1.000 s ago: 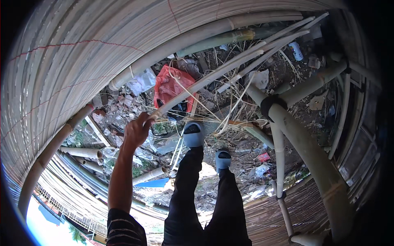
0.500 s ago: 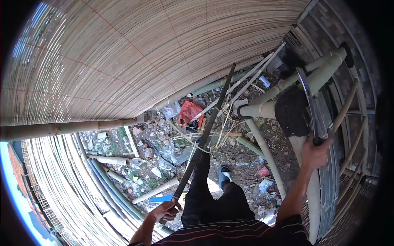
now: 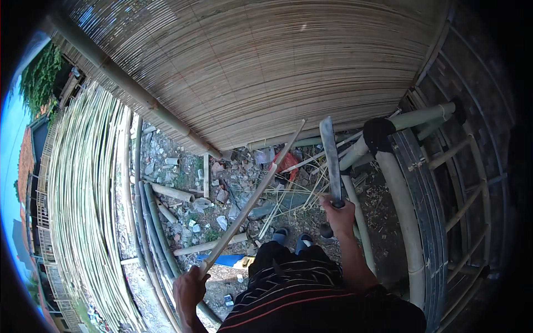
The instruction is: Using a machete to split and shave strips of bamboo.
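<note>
My left hand (image 3: 189,287), low in the picture, is closed round the near end of a long split bamboo strip (image 3: 249,206). The strip slants away up and to the right, its pale face showing. In my right hand (image 3: 338,216) is a machete (image 3: 331,158), gripped by its dark handle with the blade pointing away from me. The blade stands to the right of the strip's far end, with a gap between them in the picture.
A slatted bamboo screen (image 3: 288,66) rises ahead. Bamboo poles on dark-wrapped supports (image 3: 408,211) stand right; many thin bamboo strips (image 3: 83,211) lie left. Thin shavings, litter and a red plastic bag (image 3: 287,164) cover the ground. A blue-handled saw (image 3: 225,260) lies near my feet.
The machete has come from the far right toward the middle, beside the strip. The strip now shows its pale face instead of a dark one. The view has shifted, showing more on the left.
</note>
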Action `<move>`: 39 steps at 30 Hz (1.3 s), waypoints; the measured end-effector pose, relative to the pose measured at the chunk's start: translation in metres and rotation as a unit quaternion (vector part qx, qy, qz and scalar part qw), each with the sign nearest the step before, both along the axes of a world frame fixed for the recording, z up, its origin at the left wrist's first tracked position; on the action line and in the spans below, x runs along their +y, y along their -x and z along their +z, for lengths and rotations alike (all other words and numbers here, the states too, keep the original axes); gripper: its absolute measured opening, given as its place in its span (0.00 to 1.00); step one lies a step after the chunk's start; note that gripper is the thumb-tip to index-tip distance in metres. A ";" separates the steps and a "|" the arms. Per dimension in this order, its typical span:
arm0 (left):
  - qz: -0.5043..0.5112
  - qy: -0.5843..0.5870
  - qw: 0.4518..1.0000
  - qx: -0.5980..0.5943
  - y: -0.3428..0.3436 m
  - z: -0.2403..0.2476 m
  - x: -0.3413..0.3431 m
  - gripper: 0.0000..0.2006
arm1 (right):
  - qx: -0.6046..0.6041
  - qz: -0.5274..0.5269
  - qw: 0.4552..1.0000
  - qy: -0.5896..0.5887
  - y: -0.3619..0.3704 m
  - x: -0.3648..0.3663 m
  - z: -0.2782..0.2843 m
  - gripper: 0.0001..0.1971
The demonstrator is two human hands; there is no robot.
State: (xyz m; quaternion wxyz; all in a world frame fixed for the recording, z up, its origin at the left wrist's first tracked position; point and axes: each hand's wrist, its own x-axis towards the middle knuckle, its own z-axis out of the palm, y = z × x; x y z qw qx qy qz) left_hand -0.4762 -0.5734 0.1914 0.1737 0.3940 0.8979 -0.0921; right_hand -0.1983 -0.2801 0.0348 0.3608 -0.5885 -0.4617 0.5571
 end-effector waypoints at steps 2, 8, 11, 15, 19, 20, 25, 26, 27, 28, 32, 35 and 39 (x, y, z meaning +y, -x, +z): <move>-0.022 -0.005 0.996 0.086 0.013 0.033 -0.013 0.06 | -0.020 0.037 0.999 -0.009 0.016 -0.031 -0.003 0.13; -0.151 0.054 0.973 0.166 0.022 0.113 0.011 0.04 | -0.077 0.134 0.988 0.003 0.042 -0.048 0.027 0.16; -0.210 0.081 0.962 0.157 0.034 0.118 0.030 0.03 | -0.105 0.160 0.980 -0.055 0.044 -0.047 0.018 0.21; -0.290 0.064 0.946 0.129 0.032 0.119 0.062 0.03 | -0.130 0.280 0.947 -0.084 0.066 -0.067 0.029 0.28; -0.370 0.109 0.913 0.135 0.012 0.111 0.102 0.05 | -0.031 0.304 0.942 -0.137 0.103 -0.099 0.027 0.31; -0.374 0.176 0.899 0.145 0.006 0.106 0.110 0.05 | -0.007 0.299 0.941 -0.159 0.109 -0.103 0.026 0.32; -0.388 0.163 0.886 0.193 -0.014 0.115 0.118 0.07 | -0.017 0.382 0.921 -0.074 0.109 -0.099 0.060 0.37; -0.391 0.163 0.884 0.196 -0.019 0.123 0.123 0.07 | -0.014 0.378 0.923 -0.075 0.109 -0.100 0.053 0.37; -0.385 0.156 0.890 0.187 -0.023 0.132 0.127 0.05 | -0.004 0.366 0.926 -0.090 0.109 -0.102 0.045 0.38; -0.378 0.148 0.897 0.177 -0.026 0.139 0.130 0.04 | 0.005 0.355 0.929 -0.105 0.110 -0.103 0.038 0.38; -0.346 0.144 0.913 0.159 -0.034 0.145 0.146 0.08 | -0.018 0.346 0.933 -0.098 0.118 -0.108 0.035 0.36; -0.360 0.127 0.908 0.170 -0.036 0.136 0.158 0.09 | 0.020 0.249 0.951 -0.180 0.134 -0.116 0.020 0.28; -0.388 0.127 0.894 0.186 -0.044 0.110 0.176 0.03 | -0.054 0.193 0.959 -0.200 0.135 -0.098 -0.002 0.17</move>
